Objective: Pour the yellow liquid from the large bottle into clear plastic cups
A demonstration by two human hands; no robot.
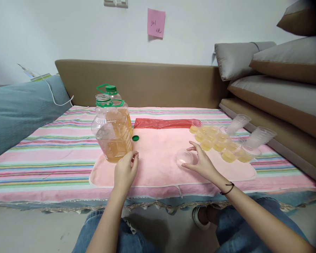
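A clear plastic cup (183, 159) stands on the pink mat (158, 172), and no liquid shows in it. Thumb and fingers of my right hand (201, 161) curve around its right side and hold it. My left hand (125, 171) is loosely closed beside the base of an uncapped jug (113, 140) of yellow liquid; nothing is visible in its fingers. Behind that jug is a second jug (124, 107) with a green cap on. A loose green cap (135, 138) lies right of the jugs. Several cups of yellow liquid (212, 137) stand grouped at the right.
Two stacks of clear cups (238, 123) (260, 137) lean at the right behind the filled cups. A flat red plastic bag (163, 123) lies along the mat's back edge. Cushions (284, 89) rise at the right, and a blue cushion (28, 109) sits at the left.
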